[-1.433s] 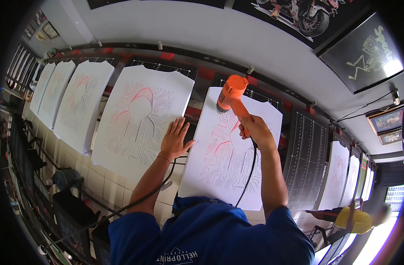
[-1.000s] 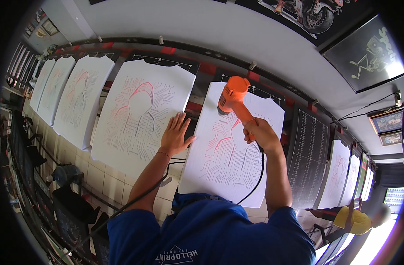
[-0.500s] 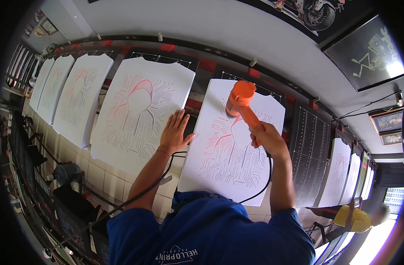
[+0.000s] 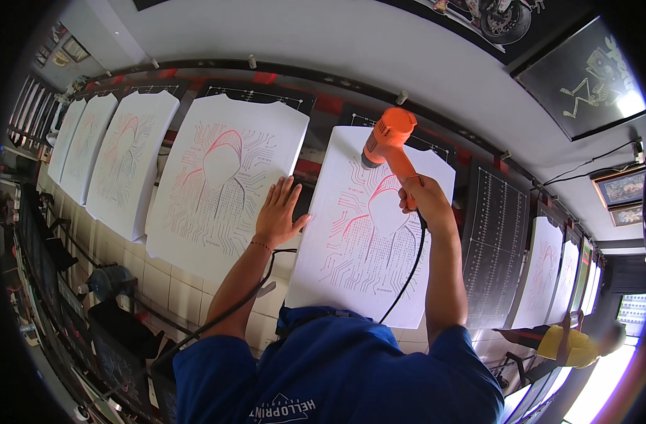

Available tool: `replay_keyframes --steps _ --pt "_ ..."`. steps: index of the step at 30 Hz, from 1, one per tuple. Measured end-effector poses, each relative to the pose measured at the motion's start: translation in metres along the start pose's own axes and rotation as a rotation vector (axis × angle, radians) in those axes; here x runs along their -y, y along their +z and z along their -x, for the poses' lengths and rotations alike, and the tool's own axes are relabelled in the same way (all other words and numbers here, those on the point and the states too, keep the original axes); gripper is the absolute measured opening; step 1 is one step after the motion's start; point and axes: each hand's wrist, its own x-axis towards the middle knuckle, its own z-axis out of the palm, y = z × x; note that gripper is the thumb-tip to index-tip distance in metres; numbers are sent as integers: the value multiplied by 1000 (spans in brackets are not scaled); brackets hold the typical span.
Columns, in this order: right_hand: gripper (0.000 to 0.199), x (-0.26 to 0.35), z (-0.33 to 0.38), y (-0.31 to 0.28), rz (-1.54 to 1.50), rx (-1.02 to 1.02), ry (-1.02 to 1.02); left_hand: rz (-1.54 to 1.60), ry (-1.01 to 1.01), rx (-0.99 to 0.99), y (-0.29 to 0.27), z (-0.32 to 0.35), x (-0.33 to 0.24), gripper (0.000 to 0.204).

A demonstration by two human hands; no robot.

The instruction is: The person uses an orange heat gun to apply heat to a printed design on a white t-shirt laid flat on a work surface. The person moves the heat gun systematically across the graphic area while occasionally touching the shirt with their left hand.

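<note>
My right hand [image 4: 427,201] is wrapped round the handle of an orange heat gun [image 4: 394,136]. Its dark nozzle points down and left, over the upper part of a white T-shirt [image 4: 316,233] stretched on a flat board before me. Red and dark circuit-like lines are printed on that shirt around a blank hooded shape. My left hand [image 4: 279,215] lies flat with fingers spread at the right edge of the neighbouring printed white T-shirt [image 4: 174,219], its thumb reaching toward the shirt before me. The gun's black cord [image 4: 406,286] hangs from the handle toward my waist.
More printed white shirts [image 4: 136,169] line the bench to the left, and others [image 4: 538,275] stand at the right. Beside my shirt is a bare black board [image 4: 494,247] with white marks. A second cable [image 4: 242,300] crosses my left forearm. A person in yellow [image 4: 567,344] is at far right.
The heat gun has shifted up and slightly right, away from the printed lines, and its nozzle has swung further left. My left hand stays in place.
</note>
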Motion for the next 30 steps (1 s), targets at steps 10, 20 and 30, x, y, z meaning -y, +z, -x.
replay_keyframes --steps 10,20,30 --pt "23 -2 33 -4 40 71 47 9 0 -4 2 1 0 77" --pt "24 -11 48 -17 55 64 23 54 5 -20 1 0 -1 76" --pt "26 -6 4 -11 -40 -18 -19 18 -28 28 -5 -2 -4 74"
